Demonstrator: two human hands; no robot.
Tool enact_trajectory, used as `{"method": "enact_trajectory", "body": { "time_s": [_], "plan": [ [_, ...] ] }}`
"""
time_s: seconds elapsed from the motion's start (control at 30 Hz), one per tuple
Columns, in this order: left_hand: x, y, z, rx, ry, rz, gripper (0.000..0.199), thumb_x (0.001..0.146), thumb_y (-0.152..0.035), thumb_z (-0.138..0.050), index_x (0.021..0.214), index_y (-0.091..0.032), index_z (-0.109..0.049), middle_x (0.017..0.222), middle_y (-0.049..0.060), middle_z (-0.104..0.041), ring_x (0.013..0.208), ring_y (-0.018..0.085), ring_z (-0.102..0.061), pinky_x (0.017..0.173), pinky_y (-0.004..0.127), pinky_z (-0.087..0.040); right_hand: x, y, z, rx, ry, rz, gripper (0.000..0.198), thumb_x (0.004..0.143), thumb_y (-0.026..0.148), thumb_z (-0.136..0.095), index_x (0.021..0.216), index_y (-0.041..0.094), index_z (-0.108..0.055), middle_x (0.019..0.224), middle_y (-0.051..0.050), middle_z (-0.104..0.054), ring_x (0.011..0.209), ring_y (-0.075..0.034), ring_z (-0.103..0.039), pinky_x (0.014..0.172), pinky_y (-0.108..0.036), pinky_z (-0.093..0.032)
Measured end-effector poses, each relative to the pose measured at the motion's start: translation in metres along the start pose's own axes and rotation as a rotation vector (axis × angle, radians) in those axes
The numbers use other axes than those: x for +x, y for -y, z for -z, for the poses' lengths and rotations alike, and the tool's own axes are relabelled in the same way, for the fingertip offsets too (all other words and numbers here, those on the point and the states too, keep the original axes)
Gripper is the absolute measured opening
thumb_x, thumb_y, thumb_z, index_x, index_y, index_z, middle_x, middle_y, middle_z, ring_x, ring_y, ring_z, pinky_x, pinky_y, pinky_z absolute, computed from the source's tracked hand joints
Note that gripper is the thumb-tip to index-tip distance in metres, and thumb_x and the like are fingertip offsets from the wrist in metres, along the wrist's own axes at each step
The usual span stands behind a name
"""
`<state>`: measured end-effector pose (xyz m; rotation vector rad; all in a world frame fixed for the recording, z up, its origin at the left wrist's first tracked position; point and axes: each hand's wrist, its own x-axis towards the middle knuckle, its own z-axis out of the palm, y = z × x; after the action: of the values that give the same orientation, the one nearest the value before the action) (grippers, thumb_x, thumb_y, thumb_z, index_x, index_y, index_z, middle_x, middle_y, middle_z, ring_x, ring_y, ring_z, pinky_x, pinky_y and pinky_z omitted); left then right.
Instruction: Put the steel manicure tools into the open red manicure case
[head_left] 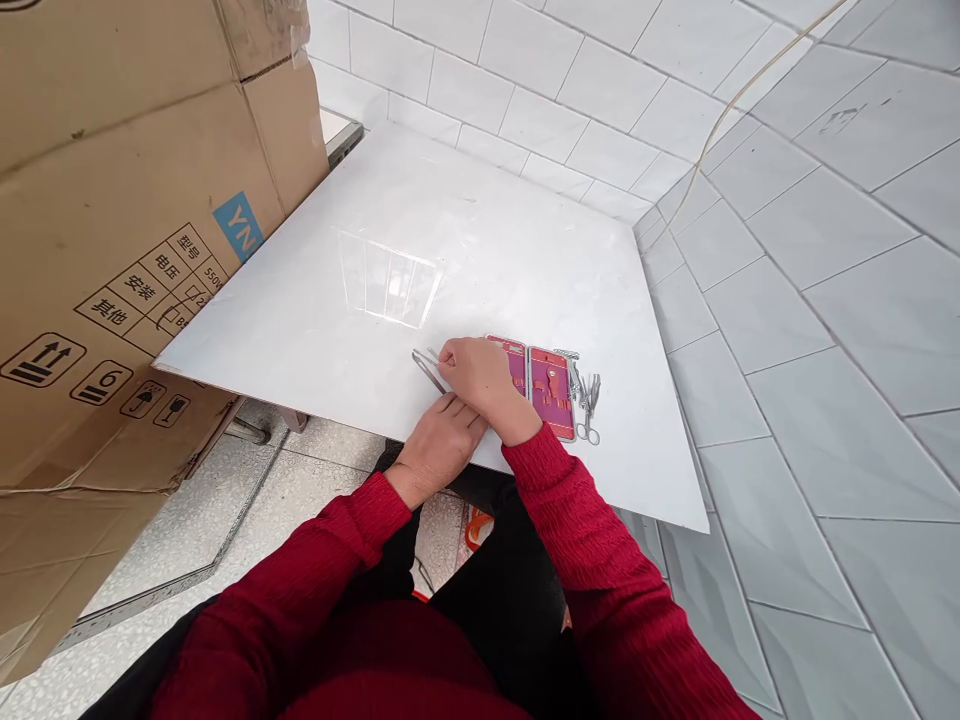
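Observation:
My right hand point(480, 375) is closed, its thumb and forefinger pinched by a slim silver metal tool point(427, 371) with two narrow prongs; its exact kind is hard to make out. Under and in front of that wrist, my left hand point(442, 445) has its fingers bent together near the tool's lower end. What the left fingers hold, if anything, is hidden. Just right of my hands lies an open manicure case point(551, 395) with red and purple lining, its left half partly covered by my right hand. Small scissors point(590, 412) and several other metal tools point(574, 372) lie along its right side.
A white board point(300, 310) forms the work surface, its front edge close to my wrists. A large cardboard box point(150, 200) stands at the left. Tiled walls point(540, 60) border the back and right, and a thin cable point(739, 95) hangs in the corner.

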<state>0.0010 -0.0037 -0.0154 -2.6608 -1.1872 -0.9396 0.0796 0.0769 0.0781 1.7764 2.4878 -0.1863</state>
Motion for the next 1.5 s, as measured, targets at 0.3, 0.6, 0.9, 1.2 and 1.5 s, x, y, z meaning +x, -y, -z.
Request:
{"method": "enact_trajectory", "body": {
  "time_s": [0.3, 0.6, 0.9, 1.2, 1.5],
  "plan": [
    [0.0, -0.001, 0.001, -0.01, 0.014, 0.005, 0.016, 0.103, -0.011, -0.057, 0.112, -0.013, -0.07, 0.106, 0.01, -0.075, 0.105, 0.025, -0.07, 0.097, 0.043, -0.057, 0.007, 0.004, 0.002, -0.085, 0.049, 0.036, 0.031, 0.099, 0.014, -0.05, 0.11, 0.016, -0.079, 0.103, -0.015, -0.08, 0.1, -0.028, -0.073, 0.077, -0.032, -0.047],
    [0.002, -0.001, 0.003, 0.004, 0.019, 0.004, 0.015, 0.103, -0.012, -0.058, 0.111, -0.012, -0.071, 0.105, 0.009, -0.075, 0.101, 0.024, -0.069, 0.1, 0.041, -0.056, 0.009, -0.005, 0.0, -0.013, 0.039, 0.015, 0.024, 0.092, 0.013, -0.056, 0.094, 0.018, -0.079, 0.095, -0.01, -0.08, 0.088, -0.024, -0.072, 0.069, -0.031, -0.042],
    [0.002, -0.001, 0.002, 0.019, -0.018, 0.011, 0.02, 0.103, -0.011, -0.057, 0.118, -0.011, -0.07, 0.117, 0.012, -0.075, 0.114, 0.025, -0.068, 0.103, 0.042, -0.055, 0.013, -0.02, -0.003, -0.012, 0.0, -0.015, 0.021, 0.096, 0.02, -0.058, 0.095, 0.019, -0.079, 0.094, -0.01, -0.08, 0.089, -0.025, -0.072, 0.072, -0.031, -0.045],
    [0.001, -0.001, 0.001, 0.02, -0.031, 0.005, 0.018, 0.102, -0.01, -0.057, 0.115, -0.012, -0.07, 0.112, 0.011, -0.076, 0.111, 0.024, -0.07, 0.103, 0.041, -0.055, 0.016, -0.008, 0.005, -0.181, 0.058, 0.042, 0.03, 0.097, 0.009, -0.053, 0.112, 0.011, -0.079, 0.108, -0.021, -0.079, 0.105, -0.031, -0.075, 0.079, -0.032, -0.051],
    [0.001, -0.001, 0.001, 0.025, -0.011, 0.017, 0.021, 0.101, -0.009, -0.058, 0.118, -0.012, -0.071, 0.126, 0.014, -0.074, 0.119, 0.025, -0.068, 0.105, 0.041, -0.055, 0.016, -0.022, 0.001, 0.008, 0.054, 0.002, 0.021, 0.088, 0.012, -0.059, 0.094, 0.016, -0.078, 0.094, -0.011, -0.08, 0.087, -0.024, -0.072, 0.072, -0.03, -0.046]
  ]
}}
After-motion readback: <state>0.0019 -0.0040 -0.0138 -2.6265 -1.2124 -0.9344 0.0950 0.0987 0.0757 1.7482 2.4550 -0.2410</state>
